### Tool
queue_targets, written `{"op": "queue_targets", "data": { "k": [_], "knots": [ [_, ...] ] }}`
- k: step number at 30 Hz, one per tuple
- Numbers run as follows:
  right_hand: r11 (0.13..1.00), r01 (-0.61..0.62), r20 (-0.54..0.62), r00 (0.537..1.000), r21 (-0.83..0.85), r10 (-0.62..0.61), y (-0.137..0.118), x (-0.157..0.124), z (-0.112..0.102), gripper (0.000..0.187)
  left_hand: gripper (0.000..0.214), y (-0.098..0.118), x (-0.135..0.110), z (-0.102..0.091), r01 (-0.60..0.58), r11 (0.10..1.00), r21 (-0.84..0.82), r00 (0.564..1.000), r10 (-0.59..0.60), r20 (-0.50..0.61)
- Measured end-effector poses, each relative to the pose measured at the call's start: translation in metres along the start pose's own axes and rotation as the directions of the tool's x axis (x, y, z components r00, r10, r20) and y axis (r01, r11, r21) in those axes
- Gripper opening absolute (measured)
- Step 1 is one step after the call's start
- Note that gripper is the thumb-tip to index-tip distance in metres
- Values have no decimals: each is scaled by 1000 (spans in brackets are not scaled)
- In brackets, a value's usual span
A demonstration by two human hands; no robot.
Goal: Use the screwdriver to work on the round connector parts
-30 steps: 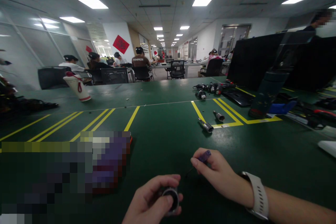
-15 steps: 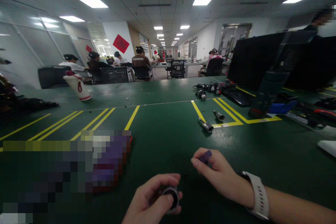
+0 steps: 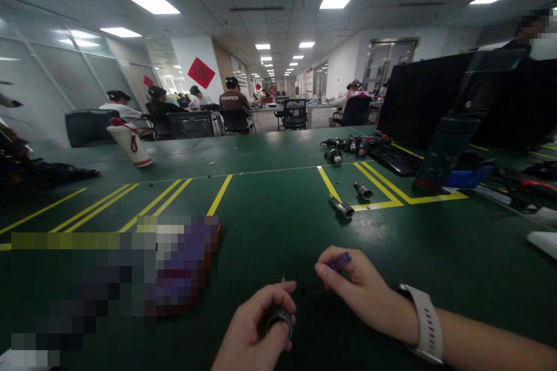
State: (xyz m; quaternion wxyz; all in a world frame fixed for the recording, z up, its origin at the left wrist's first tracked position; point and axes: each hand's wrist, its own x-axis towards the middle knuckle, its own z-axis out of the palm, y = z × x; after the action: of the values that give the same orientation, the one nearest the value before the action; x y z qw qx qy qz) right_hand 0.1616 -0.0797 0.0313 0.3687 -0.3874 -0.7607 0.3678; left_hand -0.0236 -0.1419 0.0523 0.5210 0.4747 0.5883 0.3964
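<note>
Gripping a round-rimmed metal part (image 3: 275, 316) at bottom centre, the left hand (image 3: 257, 323) curls its fingers around it! Lower right, the right hand (image 3: 354, 284) pinches a purple-handled screwdriver (image 3: 340, 261), shaft slanting down-left; two metal sockets (image 3: 344, 209) lie right of centre on the green tabletop (image 3: 261, 232).

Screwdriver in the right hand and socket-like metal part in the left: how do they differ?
The screwdriver is slim, with a purple handle and thin dark shaft; the socket-like metal part is wider and grayish, with a round open rim. The screwdriver, in the right hand, points its shaft toward the left hand, while the socket-like metal part turns its rim toward the camera. Both are gripped over the green table.
</note>
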Motion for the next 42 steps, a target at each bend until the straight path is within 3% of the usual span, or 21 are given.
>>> {"op": "queue_targets", "data": {
  "k": [4,9,13,16,18,20,23,25,28,32,34,37,40,42],
  "knots": [
    [1000,-11,23,1000,-11,11,-1,1,1,24,19,-3,2,-1,-81,981,178,996,75,40],
    [1000,-11,42,999,-24,12,-5,1,1,24,23,-7,5,-1,-151,960,234,988,137,74],
    [999,-19,37,999,-51,21,-6,0,2,23,21,-9,7,-3,-96,988,117,993,87,79],
    [981,-140,21,990,137,138,-1,2,6,26,22,-8,9,-6,-23,993,-112,994,34,101],
    [903,-242,20,968,355,251,1,4,8,28,27,-6,10,-8,28,969,-244,995,-4,96],
    [767,-293,12,937,571,350,0,6,7,29,33,-5,12,-10,63,941,-334,997,-44,64],
    [597,-212,-49,920,773,389,-10,5,1,26,39,-3,12,-10,80,897,-434,996,-86,7],
    [558,-125,-82,940,820,330,-18,1,-3,24,36,-1,11,-9,66,883,-465,996,-88,-25],
    [591,-12,-113,978,807,175,-26,-10,-3,20,26,3,8,-7,32,901,-432,996,-65,-60],
    [758,80,-97,995,647,-23,-23,-23,3,19,24,7,5,-4,17,926,-377,996,-49,-75],
    [829,112,-121,991,547,-55,-18,-23,4,19,23,7,5,-3,-6,926,-377,995,-32,-96],
    [821,122,-191,981,558,-17,-15,-20,-1,19,22,7,8,-3,-15,912,-409,988,-50,-147],
    [779,54,-86,996,624,-1,-19,-20,-2,17,22,8,9,-5,-19,898,-440,970,-90,-224],
    [810,67,61,990,582,-126,-20,-22,5,15,22,9,10,-7,-32,889,-456,963,-96,-254]
  ]
}}
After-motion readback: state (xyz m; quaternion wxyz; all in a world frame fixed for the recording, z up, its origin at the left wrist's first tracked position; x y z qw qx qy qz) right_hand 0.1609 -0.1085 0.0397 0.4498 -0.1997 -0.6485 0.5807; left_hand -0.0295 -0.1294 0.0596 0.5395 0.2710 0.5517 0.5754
